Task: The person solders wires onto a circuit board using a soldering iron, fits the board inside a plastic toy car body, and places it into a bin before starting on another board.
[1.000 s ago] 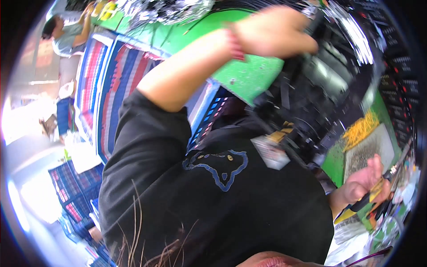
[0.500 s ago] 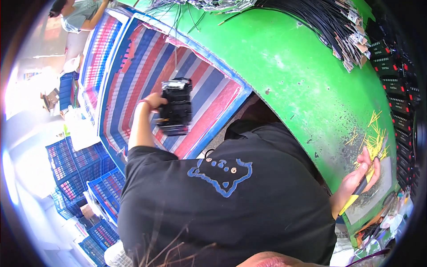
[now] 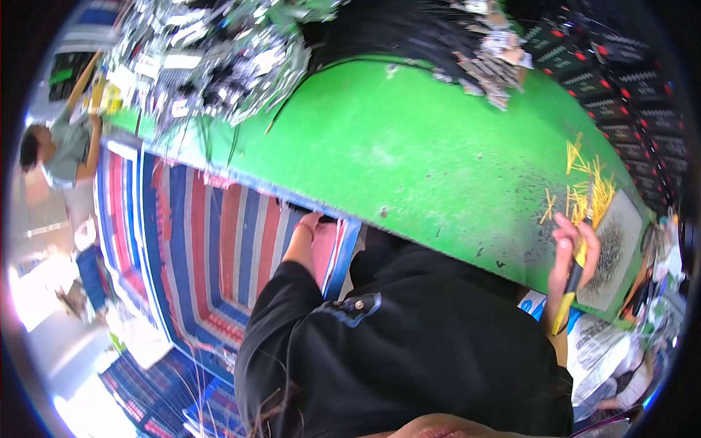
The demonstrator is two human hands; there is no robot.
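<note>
My left hand (image 3: pixel 312 220) reaches into the striped cloth-lined bin (image 3: pixel 244 241), close under the edge of the green table (image 3: pixel 409 146). Its fingers are mostly hidden there. Dark patches show on both sides of it, but I cannot tell whether it still holds the black plastic case. Over the right end of the table, my right hand (image 3: pixel 573 252) grips a slim yellow-and-black handled tool (image 3: pixel 573 281), with some fingers stretched out. The tool's far end lies by a loose heap of thin yellow sticks or wires (image 3: pixel 595 190). Beside it is a grey, dark-stained board (image 3: pixel 612 252).
A silvery, blurred heap (image 3: pixel 212 66) and a bundle of black cables (image 3: pixel 401 36) lie along the table's far side. Stacked black cases with red spots (image 3: pixel 621 109) line the right. A co-worker (image 3: pixel 62 153) stands at far left, above blue crates (image 3: pixel 153 387).
My left hand has moved right and toward the table edge; the black case it held is no longer plainly visible. The view has turned. My right hand keeps the tool.
</note>
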